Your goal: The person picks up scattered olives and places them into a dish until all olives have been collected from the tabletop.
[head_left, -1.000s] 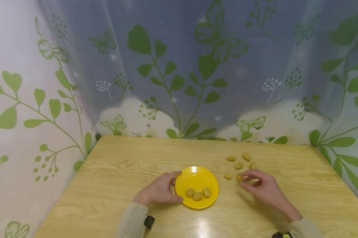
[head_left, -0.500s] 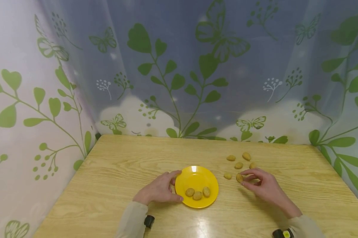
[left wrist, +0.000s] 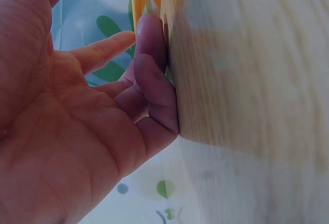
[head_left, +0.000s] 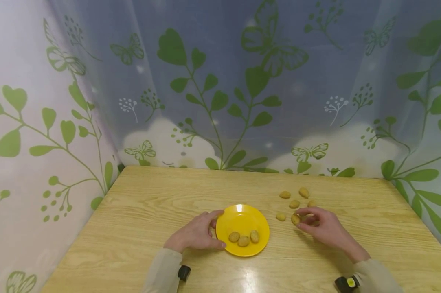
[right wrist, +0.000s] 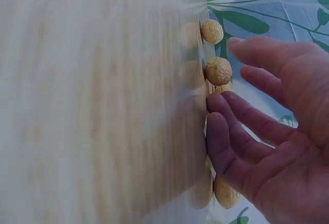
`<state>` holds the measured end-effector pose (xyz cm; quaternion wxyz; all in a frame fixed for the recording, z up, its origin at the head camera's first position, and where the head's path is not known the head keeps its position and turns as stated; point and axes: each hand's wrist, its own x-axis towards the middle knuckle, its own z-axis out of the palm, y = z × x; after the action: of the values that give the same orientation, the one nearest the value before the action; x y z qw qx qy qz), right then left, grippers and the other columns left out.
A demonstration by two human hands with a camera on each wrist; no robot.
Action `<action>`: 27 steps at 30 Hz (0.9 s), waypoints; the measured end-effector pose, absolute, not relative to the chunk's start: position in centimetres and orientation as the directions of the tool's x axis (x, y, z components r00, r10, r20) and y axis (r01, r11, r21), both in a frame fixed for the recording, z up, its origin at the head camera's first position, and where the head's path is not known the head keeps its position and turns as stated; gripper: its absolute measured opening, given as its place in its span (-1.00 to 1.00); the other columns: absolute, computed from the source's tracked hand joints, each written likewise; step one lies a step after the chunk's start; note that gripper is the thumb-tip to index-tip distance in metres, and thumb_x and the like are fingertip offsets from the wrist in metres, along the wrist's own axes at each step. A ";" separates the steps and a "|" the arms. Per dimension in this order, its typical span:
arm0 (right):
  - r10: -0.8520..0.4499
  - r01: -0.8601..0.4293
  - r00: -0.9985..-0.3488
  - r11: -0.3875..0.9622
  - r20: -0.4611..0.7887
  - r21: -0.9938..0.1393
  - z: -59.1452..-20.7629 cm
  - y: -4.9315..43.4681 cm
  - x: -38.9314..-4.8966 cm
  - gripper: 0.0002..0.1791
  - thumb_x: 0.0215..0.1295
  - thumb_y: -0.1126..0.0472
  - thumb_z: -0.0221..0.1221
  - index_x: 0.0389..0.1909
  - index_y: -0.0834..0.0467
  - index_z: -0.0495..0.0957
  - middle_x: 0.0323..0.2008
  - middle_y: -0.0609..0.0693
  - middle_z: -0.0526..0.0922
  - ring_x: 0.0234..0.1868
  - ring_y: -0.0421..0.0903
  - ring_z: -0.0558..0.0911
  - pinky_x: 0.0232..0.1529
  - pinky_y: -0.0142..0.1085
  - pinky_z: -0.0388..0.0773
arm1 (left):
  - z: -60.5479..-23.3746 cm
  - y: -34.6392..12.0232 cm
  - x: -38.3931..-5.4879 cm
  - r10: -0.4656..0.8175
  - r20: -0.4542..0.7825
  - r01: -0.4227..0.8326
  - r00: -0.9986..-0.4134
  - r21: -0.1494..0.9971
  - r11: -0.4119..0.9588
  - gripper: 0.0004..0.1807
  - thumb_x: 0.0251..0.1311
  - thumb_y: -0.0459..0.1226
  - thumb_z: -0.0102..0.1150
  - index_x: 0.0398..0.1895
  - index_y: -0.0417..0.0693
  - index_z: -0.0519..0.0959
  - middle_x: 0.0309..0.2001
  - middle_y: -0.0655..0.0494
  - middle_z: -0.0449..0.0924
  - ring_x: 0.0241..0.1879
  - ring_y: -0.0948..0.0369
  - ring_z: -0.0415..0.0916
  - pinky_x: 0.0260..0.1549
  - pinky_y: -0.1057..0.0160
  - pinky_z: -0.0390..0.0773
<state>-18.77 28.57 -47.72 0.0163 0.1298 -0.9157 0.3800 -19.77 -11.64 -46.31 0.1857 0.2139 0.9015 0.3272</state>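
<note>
A yellow plate [head_left: 242,219] lies on the wooden table. Three tan, wrinkled, walnut-like nuts [head_left: 244,241] lie in its near half. My left hand [head_left: 194,235] holds the plate's left rim, with thumb and index finger spread along it. My right hand [head_left: 324,228] is at one nut [head_left: 295,219] on the table, its thumb and index finger on either side. In the right wrist view a small gap shows between the thumb and that nut [right wrist: 218,71], and the lower fingertips [right wrist: 218,124] rest against the table.
Several more nuts lie beyond my right hand, among them one at the left [head_left: 280,217] and one at the back [head_left: 303,192]. A patterned curtain [head_left: 220,101] hangs behind the wooden table [head_left: 150,195], and another side of it stands at the left.
The right wrist and forearm shift slightly, while its fingers stay at the same nut. The left hand, the plate and the nuts have not moved.
</note>
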 end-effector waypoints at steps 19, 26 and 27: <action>-0.259 -0.255 -0.961 0.708 0.094 -0.659 -47.6 28.2 -19.6 -0.62 0.19 0.13 0.46 0.02 0.13 0.72 -0.05 0.10 0.77 -0.26 -0.28 0.70 -0.34 -0.42 0.58 | -46.7 -11.6 -19.9 0.504 -0.196 0.262 -0.841 0.668 0.697 0.06 -0.03 0.01 0.54 0.56 0.00 0.24 -0.05 0.14 0.50 -0.33 0.30 0.43 -0.31 0.36 0.47; -0.252 -0.235 -0.965 0.703 0.074 -0.671 -47.6 28.1 -19.6 -0.64 0.18 0.13 0.46 0.00 0.11 0.71 -0.06 0.09 0.77 -0.26 -0.26 0.69 -0.38 -0.41 0.57 | -46.7 -11.7 -19.9 0.504 -0.192 0.262 -0.842 0.669 0.695 0.06 -0.03 0.02 0.53 0.56 -0.01 0.25 -0.05 0.14 0.51 -0.33 0.31 0.43 -0.30 0.36 0.48; -0.252 -0.235 -0.965 0.702 0.074 -0.672 -47.6 28.1 -19.6 -0.64 0.18 0.14 0.47 -0.01 0.11 0.71 -0.06 0.09 0.77 -0.26 -0.26 0.70 -0.38 -0.41 0.57 | -46.7 -11.7 -19.9 0.504 -0.191 0.264 -0.842 0.670 0.694 0.06 -0.03 0.01 0.53 0.56 -0.01 0.25 -0.05 0.13 0.51 -0.33 0.31 0.43 -0.30 0.36 0.48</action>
<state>-19.55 28.14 -47.57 -0.0120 0.1321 -0.9225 0.3626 -19.93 -11.68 -46.72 0.1832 0.2130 0.9019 0.3282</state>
